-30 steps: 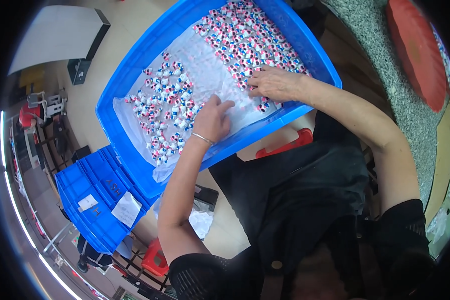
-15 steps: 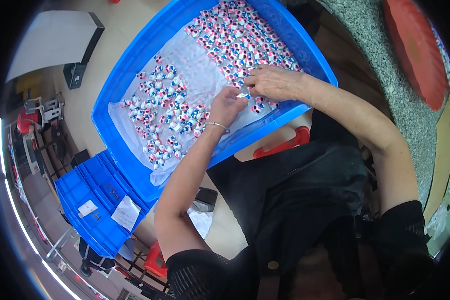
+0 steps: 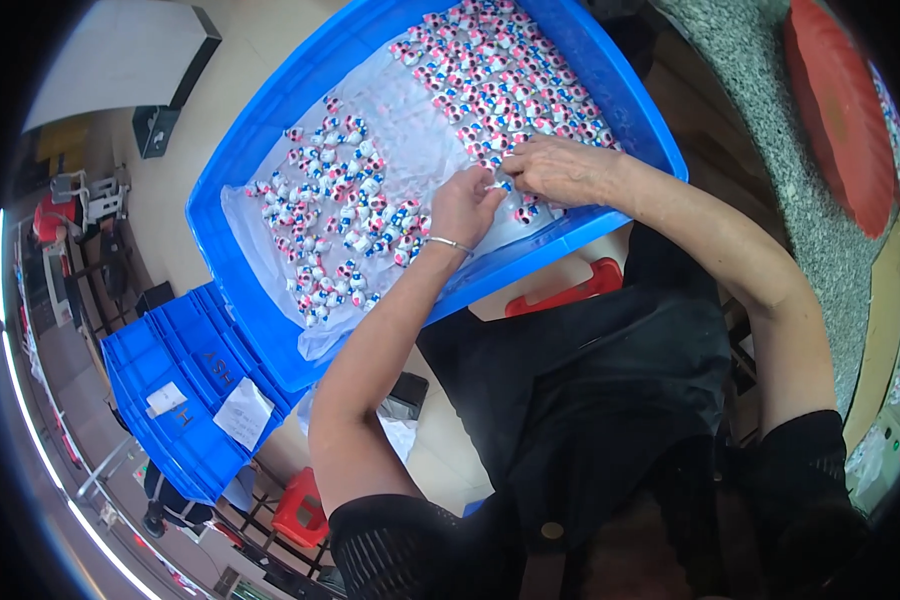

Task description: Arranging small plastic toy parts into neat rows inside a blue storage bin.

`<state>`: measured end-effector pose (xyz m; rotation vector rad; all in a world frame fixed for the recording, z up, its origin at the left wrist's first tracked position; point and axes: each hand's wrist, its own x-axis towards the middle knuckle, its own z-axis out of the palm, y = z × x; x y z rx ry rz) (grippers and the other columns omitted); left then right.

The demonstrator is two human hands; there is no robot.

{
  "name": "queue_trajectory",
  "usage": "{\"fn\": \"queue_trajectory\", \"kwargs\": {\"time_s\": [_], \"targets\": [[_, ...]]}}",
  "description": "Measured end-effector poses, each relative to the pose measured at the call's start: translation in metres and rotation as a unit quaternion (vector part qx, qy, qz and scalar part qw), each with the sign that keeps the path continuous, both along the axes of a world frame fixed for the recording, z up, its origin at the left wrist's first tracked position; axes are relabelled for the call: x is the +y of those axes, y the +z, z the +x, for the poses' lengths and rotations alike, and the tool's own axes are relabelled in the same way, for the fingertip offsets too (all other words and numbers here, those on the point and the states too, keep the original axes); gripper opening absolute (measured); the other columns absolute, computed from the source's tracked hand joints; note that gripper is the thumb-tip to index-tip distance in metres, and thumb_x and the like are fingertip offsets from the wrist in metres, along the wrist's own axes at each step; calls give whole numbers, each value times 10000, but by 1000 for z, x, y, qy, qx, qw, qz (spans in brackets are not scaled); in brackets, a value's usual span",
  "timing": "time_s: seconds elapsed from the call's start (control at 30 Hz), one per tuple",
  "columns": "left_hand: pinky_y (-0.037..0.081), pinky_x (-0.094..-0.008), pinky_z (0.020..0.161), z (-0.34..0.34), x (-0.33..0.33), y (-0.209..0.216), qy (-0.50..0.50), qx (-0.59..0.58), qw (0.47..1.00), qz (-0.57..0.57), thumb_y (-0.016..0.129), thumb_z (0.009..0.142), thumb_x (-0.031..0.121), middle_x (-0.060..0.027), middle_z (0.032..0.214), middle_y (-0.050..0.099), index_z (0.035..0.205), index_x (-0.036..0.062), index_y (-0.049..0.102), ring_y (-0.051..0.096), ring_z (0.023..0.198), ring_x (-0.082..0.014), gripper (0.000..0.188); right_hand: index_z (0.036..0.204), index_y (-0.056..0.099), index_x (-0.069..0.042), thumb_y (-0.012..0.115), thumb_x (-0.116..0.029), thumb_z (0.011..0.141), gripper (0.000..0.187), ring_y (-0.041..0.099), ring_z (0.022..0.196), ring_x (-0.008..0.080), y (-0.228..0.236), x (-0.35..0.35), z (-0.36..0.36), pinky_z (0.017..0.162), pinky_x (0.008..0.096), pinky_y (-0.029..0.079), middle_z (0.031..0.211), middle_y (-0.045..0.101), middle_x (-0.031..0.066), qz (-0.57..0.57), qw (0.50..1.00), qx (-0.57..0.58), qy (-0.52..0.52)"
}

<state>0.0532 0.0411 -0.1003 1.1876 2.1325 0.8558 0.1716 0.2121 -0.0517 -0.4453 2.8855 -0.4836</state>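
A blue plastic crate (image 3: 638,125) lined with a thin white sheet (image 3: 407,118) lies before me. Small painted figurines in white, pink and blue fill it in two groups. Those at the right (image 3: 490,75) are packed in close rows; those at the left (image 3: 342,195) lie loosely scattered. My left hand (image 3: 465,212) pinches one small white-and-blue figurine (image 3: 500,187) by the near end of the rows. Right beside it, my right hand (image 3: 560,168) has its fingers bent and drawn together over the rows' edge. Whatever lies under those fingertips is hidden.
Stacked blue crates (image 3: 185,390) with paper slips stand at the lower left. Below the crate's near edge shows a red stool (image 3: 567,288). To the right runs a speckled stone counter (image 3: 760,120) bearing a red round tray (image 3: 842,115).
My left hand has shifted slightly right and up, bringing the figurine closer to the packed rows. The right hand stays at the same spot by the rows. The whole view has shifted a little.
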Motion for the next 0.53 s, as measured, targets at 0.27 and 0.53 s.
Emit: {"fn": "queue_trajectory", "kwargs": {"time_s": [0.27,0.53], "targets": [[503,-388,675,-22,-17,25,-10,57,998,10,737,754,145,-137,865,614,939,64,634,634,770,-297,226,847,703,-15,554,-91,788,178,575,1049,253,-1,2,7,915,378,459,1078,622,99,-46,999,-9,-23],[495,-407,842,-105,-95,44,-96,190,964,-158,708,751,126,-150,1038,618,1043,78,661,625,969,-321,300,829,675,-19,606,-93,745,132,559,1052,249,3,2,3,911,369,457,1047,601,90,-9,1000,-24,-4]]}}
